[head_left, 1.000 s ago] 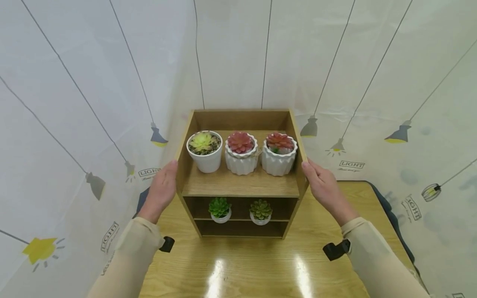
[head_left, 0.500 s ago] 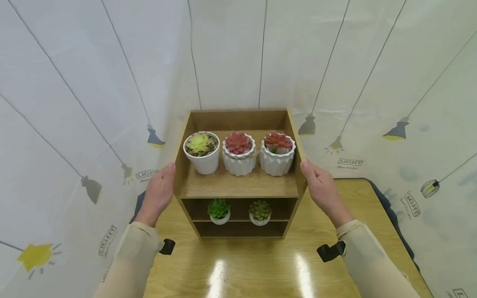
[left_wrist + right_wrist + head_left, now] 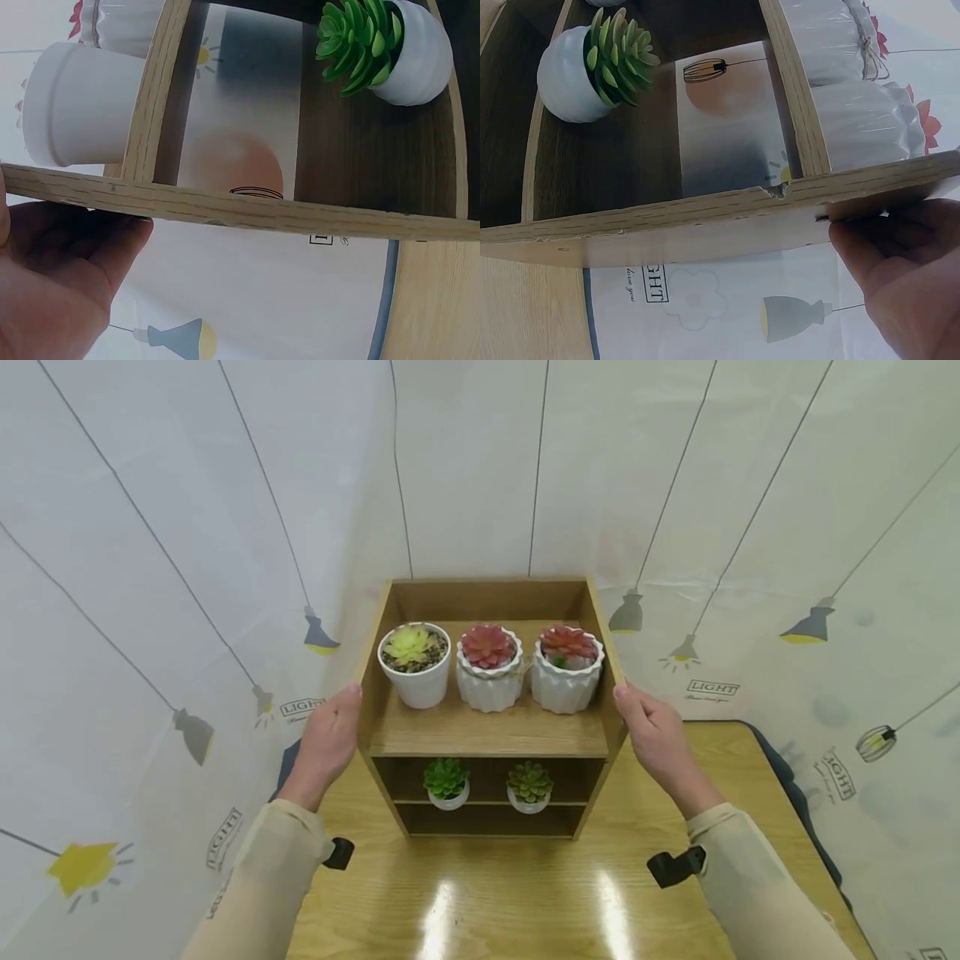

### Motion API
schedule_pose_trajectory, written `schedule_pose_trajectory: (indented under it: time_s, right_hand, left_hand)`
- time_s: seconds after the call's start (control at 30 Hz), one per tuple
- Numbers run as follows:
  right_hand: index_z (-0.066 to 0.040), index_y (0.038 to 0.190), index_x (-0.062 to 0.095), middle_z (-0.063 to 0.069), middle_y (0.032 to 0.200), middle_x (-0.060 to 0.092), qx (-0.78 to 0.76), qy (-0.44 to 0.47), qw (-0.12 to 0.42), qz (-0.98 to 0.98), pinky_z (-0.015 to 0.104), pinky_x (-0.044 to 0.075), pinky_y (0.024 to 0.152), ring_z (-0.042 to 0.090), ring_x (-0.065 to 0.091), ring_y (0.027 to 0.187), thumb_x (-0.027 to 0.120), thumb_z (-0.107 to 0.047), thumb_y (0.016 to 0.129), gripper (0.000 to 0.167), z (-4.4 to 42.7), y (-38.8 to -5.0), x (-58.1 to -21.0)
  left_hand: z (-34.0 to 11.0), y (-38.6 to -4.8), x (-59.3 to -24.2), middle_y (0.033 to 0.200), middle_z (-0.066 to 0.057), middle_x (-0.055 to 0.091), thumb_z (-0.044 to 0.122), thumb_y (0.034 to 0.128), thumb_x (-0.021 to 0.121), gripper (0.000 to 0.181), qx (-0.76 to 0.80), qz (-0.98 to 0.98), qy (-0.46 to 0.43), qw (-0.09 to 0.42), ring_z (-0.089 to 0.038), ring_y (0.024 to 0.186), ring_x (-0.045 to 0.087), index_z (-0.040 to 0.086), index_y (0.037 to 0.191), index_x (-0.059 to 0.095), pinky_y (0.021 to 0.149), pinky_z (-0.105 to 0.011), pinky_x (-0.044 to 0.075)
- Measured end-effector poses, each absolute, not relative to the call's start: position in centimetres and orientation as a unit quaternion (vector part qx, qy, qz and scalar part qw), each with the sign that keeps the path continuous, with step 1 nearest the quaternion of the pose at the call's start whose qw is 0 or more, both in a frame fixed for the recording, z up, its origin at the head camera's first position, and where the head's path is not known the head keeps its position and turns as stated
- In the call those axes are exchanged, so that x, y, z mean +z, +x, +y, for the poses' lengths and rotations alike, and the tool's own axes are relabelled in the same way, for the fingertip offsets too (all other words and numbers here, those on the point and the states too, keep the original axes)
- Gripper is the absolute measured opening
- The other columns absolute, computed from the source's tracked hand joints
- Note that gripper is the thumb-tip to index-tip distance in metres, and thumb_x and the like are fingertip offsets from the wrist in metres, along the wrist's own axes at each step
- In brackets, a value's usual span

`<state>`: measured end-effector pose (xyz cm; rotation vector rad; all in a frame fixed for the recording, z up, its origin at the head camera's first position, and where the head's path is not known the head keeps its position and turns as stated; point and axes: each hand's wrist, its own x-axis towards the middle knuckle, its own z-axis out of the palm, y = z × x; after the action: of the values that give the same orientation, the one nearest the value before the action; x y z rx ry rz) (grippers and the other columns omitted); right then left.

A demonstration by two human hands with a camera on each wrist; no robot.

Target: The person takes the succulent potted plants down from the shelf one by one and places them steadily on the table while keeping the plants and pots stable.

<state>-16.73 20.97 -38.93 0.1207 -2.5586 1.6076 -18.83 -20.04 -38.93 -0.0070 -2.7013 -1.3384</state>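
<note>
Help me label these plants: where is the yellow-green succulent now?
In the head view, the yellow-green succulent is at the left end of the top shelf, between the left side panel and the middle pot.

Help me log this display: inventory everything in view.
Open wooden shelf: one, brown, centre
Smooth tapered pot: one, white, lime succulent, top left
Fluted pots: two, white, red succulents, top centre and right
Small round pots: two, white, green succulents, middle level
Wooden table: one, tan, below
Lamp-printed sheeting: count unclear, white, around table
Edging: count unclear, dark blue, bordering table
Wrist devices: two, black, at cuffs
Sleeves: two, cream, forearms
Left grip, right grip: two, shelf sides
</note>
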Motion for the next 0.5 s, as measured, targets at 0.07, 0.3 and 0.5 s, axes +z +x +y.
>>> schedule_pose_trajectory:
  time_s: [0.07,0.3,0.5]
  right_hand:
    - [0.007,0.147,0.048,0.022,0.154,0.043,0.528,0.039,0.061,-0.846,0.051,0.032,0.120,0.037,0.039,0.147,0.040,-0.029,0.112,0.051,20.96,-16.79,-38.97]
    - [0.005,0.147,0.049,0.022,0.152,0.046,0.516,0.037,0.072,-0.853,0.052,0.034,0.119,0.038,0.042,0.145,0.041,-0.029,0.112,0.050,21.00,-16.73,-39.09]
    - [0.008,0.146,0.048,0.022,0.152,0.045,0.522,0.043,0.078,-0.849,0.051,0.034,0.119,0.038,0.042,0.144,0.042,-0.028,0.111,0.050,20.98,-16.76,-38.98]
  left_hand:
    - [-20.06,-18.87,-38.93,0.106,-0.033,0.056,0.046,0.1114,0.027,0.061,-0.444,-0.894,-0.004,0.062,-0.042,0.120,0.055,-0.006,0.091,0.054,0.109,-0.055,0.042]
    - [-20.02,-18.89,-38.87,0.106,-0.034,0.057,0.044,0.1118,0.027,0.060,-0.439,-0.896,-0.013,0.063,-0.043,0.128,0.054,-0.004,0.088,0.053,0.115,-0.056,0.038]
    - [-20.09,-18.89,-38.82,0.131,-0.036,0.057,0.042,0.1122,0.025,0.065,-0.431,-0.900,-0.021,0.064,-0.044,0.135,0.051,-0.011,0.114,0.062,0.116,-0.056,0.037]
